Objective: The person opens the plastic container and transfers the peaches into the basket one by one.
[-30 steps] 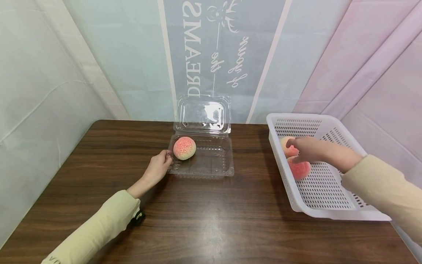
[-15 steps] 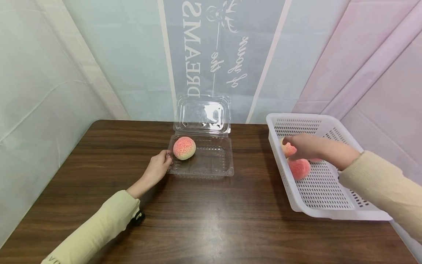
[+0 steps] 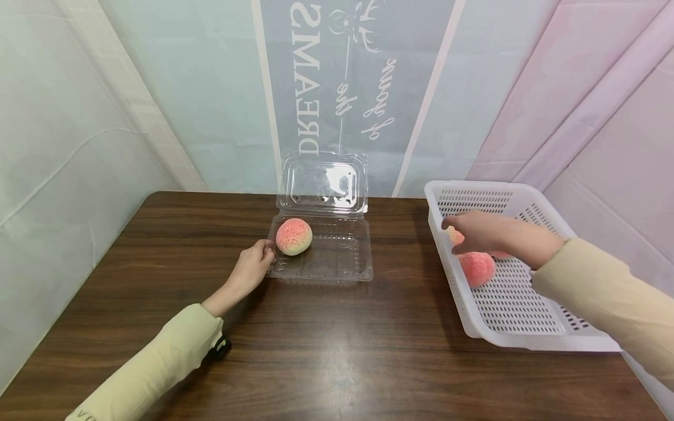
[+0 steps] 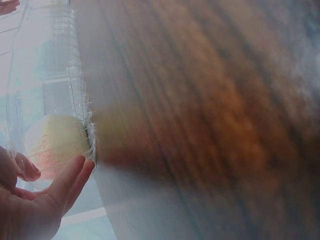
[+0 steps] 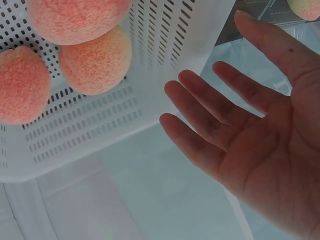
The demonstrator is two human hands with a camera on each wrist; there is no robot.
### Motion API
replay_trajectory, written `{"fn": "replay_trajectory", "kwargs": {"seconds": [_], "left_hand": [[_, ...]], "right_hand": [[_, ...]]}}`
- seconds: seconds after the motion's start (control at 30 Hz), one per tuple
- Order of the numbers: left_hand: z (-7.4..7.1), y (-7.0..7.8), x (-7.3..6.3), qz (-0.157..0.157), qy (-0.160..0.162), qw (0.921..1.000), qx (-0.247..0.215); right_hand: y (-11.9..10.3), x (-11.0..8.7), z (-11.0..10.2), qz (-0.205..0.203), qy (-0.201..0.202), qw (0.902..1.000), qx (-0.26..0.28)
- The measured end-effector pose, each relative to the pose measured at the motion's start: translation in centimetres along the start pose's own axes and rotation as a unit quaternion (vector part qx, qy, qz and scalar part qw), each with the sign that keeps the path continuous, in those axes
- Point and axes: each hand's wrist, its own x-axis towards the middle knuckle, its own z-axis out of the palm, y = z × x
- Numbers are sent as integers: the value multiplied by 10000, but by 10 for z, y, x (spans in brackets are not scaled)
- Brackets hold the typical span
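Observation:
A clear plastic clamshell container (image 3: pixel 334 270) stands on the table with its lid raised. One pink and cream peach (image 3: pixel 293 237) lies in its left part. My left hand (image 3: pixel 254 266) holds the container's left edge, thumb and fingers at the rim in the left wrist view. Over the left side of a white basket (image 3: pixel 487 338) is my right hand (image 5: pixel 260 130), palm showing, fingers spread and holding nothing. Inside the basket lie a peach (image 5: pixel 22 85), a second peach (image 5: pixel 97 62) and a third peach (image 5: pixel 77 17), partly hidden by the hand in the head view.
The dark wooden table (image 3: pixel 326 351) carries both containers. Behind it hangs a printed cloth (image 3: pixel 347 88), close to the raised lid. A black object (image 3: pixel 220 347) sits by the left sleeve's cuff.
My right hand has shifted a little to the left, toward the basket's left rim. The left hand, clamshell container and the peach in it stay in place.

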Motion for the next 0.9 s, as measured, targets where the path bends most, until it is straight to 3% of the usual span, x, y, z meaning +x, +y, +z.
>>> {"fn": "replay_trajectory", "kwargs": {"seconds": [0.33, 0.9], "left_hand": [[0, 0, -1, 6, -12, 10000, 7], [-1, 1, -1, 23, -32, 10000, -6]], "right_hand": [[-8, 7, 2, -161, 38, 9995, -251], [-20, 15, 4, -498, 531, 9965, -412]]}}
